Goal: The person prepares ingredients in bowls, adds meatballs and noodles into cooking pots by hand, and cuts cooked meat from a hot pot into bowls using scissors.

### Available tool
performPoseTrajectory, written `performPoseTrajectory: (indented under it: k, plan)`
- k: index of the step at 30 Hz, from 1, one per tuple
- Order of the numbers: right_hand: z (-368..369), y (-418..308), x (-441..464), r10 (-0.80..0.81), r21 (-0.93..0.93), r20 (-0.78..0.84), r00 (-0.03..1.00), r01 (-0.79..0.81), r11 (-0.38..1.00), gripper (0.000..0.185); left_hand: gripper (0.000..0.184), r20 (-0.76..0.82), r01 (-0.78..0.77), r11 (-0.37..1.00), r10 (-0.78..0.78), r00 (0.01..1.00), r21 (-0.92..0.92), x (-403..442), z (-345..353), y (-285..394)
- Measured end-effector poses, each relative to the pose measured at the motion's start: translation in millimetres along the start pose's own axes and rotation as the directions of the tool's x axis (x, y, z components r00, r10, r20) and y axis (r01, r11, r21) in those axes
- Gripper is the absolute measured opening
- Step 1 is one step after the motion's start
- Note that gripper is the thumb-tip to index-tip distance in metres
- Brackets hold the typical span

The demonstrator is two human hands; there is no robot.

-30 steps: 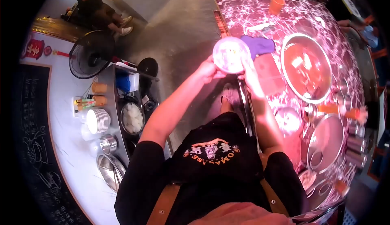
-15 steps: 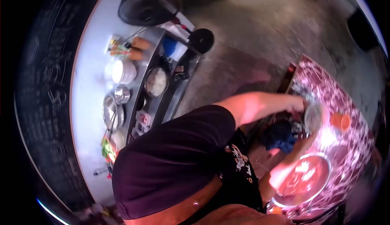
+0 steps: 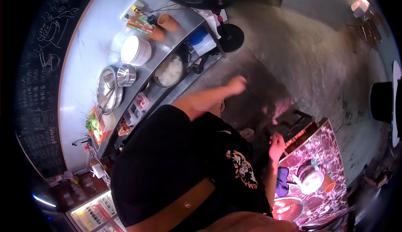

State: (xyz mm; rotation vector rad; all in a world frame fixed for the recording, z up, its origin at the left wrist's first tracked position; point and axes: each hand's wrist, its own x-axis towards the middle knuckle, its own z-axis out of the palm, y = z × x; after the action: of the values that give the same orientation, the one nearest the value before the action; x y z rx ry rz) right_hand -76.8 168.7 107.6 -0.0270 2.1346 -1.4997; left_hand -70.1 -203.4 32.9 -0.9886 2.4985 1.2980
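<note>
Steering the half-curled right hand (image 3: 276, 147) clear of the bench (image 3: 328, 146) edge seems wise; the left hand (image 3: 237, 85) is loosely closed, both seem empty. The bright bowl (image 3: 311, 180) sits at four o'clock, near the purple cloth (image 3: 282, 182).

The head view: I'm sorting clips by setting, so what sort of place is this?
Probably a small restaurant or food stall: a chalkboard with handwriting, a stack of white bowls on a metal counter, and the wearer's printed black apron.
</note>
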Motion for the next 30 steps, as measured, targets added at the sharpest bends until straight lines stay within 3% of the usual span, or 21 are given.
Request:
performPoseTrajectory:
  k: [1,2,3,4,6,8,10,12,14,16,18,20,21,22,23,25,26,28,29,30]
  plan:
    - [23,-18,35,-0.016,-0.095,0.058,0.998,0.021,0.995,0.018,0.035,-0.207,-0.003,1.000,0.005,0.978,0.011,30,-50,-24]
    - [49,-35,70,-0.024,-0.188,0.115,0.993,0.045,0.981,0.019,0.038,-0.477,-0.050,0.958,0.184,0.859,0.281,65,-95,-65]
    - [81,-57,104,-0.132,-0.269,0.131,0.982,0.164,0.949,0.018,0.040,-0.413,-0.028,0.978,0.113,0.904,0.207,84,-167,-61]
    - [117,-78,138,-0.235,-0.342,0.157,0.959,0.276,0.898,0.017,0.043,-0.562,-0.027,0.911,0.277,0.780,0.412,91,-215,-58]
    - [198,-114,204,-0.314,-0.232,0.232,0.921,0.366,0.901,0.019,0.053,-0.562,-0.057,0.816,0.445,0.697,0.575,134,-280,-90]
    - [296,-135,274,-0.304,-0.249,0.332,0.893,0.394,0.885,0.022,0.055,-0.484,-0.063,0.783,0.443,0.755,0.618,161,-311,-125]
    - [394,-145,336,-0.232,-0.251,0.380,0.895,0.341,0.906,0.024,0.059,-0.400,-0.047,0.708,0.451,0.798,0.705,174,-317,-145]
    - [481,-141,391,-0.077,-0.113,0.381,0.922,0.129,0.985,0.024,0.061,-0.367,-0.023,0.651,0.457,0.810,0.759,178,-313,-148]
    - [537,-139,423,-0.036,-0.083,0.398,0.917,0.075,0.994,0.024,0.059,-0.318,-0.018,0.646,0.400,0.860,0.763,176,-318,-143]
    - [579,-134,460,-0.018,-0.050,0.399,0.917,0.041,0.998,0.024,0.057,-0.342,-0.047,0.642,0.467,0.816,0.765,179,-316,-149]
    - [598,-100,486,0.026,-0.156,0.521,0.853,0.066,0.986,0.024,0.056,-0.341,-0.063,0.664,0.460,0.819,0.745,176,-323,-143]
    - [604,-63,502,0.037,-0.250,0.503,0.863,0.104,0.963,0.023,0.056,-0.341,-0.080,0.690,0.452,0.824,0.720,176,-325,-143]
    - [612,-19,520,-0.214,-0.278,0.470,0.856,0.374,0.885,0.026,0.056,-0.349,-0.079,0.692,0.455,0.819,0.717,178,-325,-144]
    - [611,-20,515,-0.450,-0.314,0.446,0.773,0.607,0.731,0.029,0.056,-0.355,-0.078,0.694,0.457,0.815,0.716,178,-323,-145]
    - [603,-19,511,-0.432,-0.327,0.435,0.790,0.586,0.742,0.029,0.056,-0.333,-0.098,0.695,0.457,0.824,0.712,178,-323,-146]
    - [587,-42,506,-0.829,-0.389,0.353,0.433,0.874,0.290,0.038,0.056,-0.339,-0.083,0.690,0.453,0.825,0.719,178,-321,-148]
    - [580,-66,495,-0.826,-0.404,0.341,0.448,0.864,0.302,0.038,0.056,-0.320,-0.103,0.685,0.462,0.827,0.722,179,-320,-147]
    - [569,-97,474,-0.670,-0.335,0.398,0.627,0.779,0.530,0.047,0.056,-0.335,-0.073,0.678,0.450,0.828,0.731,179,-320,-146]
    - [571,-96,474,-0.396,-0.326,0.445,0.803,0.557,0.764,0.042,0.053,-0.317,-0.078,0.693,0.424,0.848,0.717,178,-320,-145]
    - [566,-99,472,-0.392,-0.330,0.429,0.814,0.546,0.770,0.042,0.053,-0.301,-0.095,0.686,0.434,0.849,0.721,178,-320,-145]
